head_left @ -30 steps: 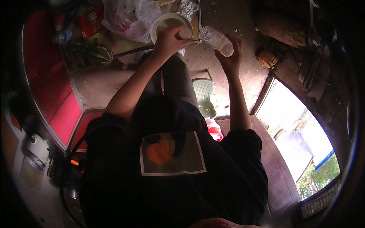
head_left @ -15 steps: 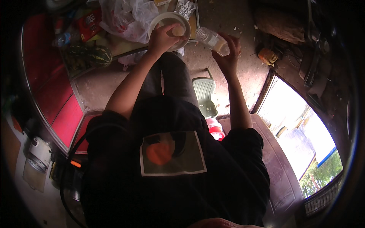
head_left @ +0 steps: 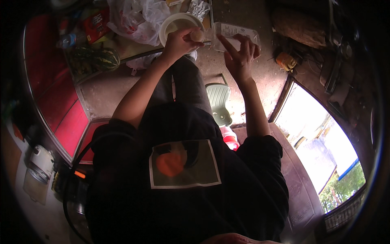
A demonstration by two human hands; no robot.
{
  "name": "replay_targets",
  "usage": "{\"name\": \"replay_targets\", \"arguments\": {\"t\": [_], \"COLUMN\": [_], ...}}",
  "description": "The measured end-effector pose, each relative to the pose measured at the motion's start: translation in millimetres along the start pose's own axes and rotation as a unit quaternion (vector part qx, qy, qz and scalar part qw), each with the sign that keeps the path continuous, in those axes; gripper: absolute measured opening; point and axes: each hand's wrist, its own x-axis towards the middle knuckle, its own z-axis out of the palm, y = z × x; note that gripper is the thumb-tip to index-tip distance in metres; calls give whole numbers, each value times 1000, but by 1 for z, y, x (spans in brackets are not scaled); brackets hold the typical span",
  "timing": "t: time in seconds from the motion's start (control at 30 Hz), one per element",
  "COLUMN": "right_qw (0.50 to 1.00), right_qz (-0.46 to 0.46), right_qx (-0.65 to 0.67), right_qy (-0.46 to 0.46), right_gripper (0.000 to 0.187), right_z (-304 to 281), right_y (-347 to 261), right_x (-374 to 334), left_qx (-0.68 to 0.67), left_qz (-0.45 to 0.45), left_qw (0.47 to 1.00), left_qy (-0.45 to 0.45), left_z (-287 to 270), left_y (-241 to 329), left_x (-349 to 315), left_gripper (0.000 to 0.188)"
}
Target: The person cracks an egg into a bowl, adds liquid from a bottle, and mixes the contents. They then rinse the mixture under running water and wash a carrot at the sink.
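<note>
My left hand (head_left: 178, 44) is closed around a small pale round cap (head_left: 197, 35), held over the rim of a white bowl (head_left: 164, 29). To its right, my right hand (head_left: 239, 57) grips a clear plastic bottle (head_left: 237, 31) with a printed white label. The bottle lies on its side in the air, its neck pointing at the cap. Some of my right fingers are stretched across the bottle's near side. Whether the cap touches the bottle's mouth, I cannot tell. What the bowl contains is mostly hidden by my left hand.
Beside the bowl on the low table lie a white plastic bag (head_left: 134, 20), crumpled foil (head_left: 199, 9), a red packet (head_left: 96, 25) and a striped green gourd (head_left: 103, 59). A pale green plastic stool (head_left: 219, 103) stands right of my legs. An orange object (head_left: 286, 60) is farther right.
The bottle has turned from a slant to nearly level, showing its label. My right fingers have spread across it. My left hand has moved right with the cap, toward the bottle's neck.
</note>
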Motion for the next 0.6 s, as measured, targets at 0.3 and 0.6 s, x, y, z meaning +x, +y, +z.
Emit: {"name": "replay_targets", "arguments": {"t": [0.3, 0.6], "right_qw": [934, 872], "right_qz": [-274, -382], "right_qx": [-230, -306], "right_qy": [-16, 5], "right_gripper": [61, 59], "right_z": [-7, -14], "right_y": [-7, -4], "right_x": [6, 19], "left_qx": [-16, 10], "left_qz": [-81, -81], "left_qw": [997, 997], "left_qy": [-5, 10], "left_z": [0, 1], "left_y": [-1, 1], "left_x": [0, 2], "left_gripper": [57, 56]}}
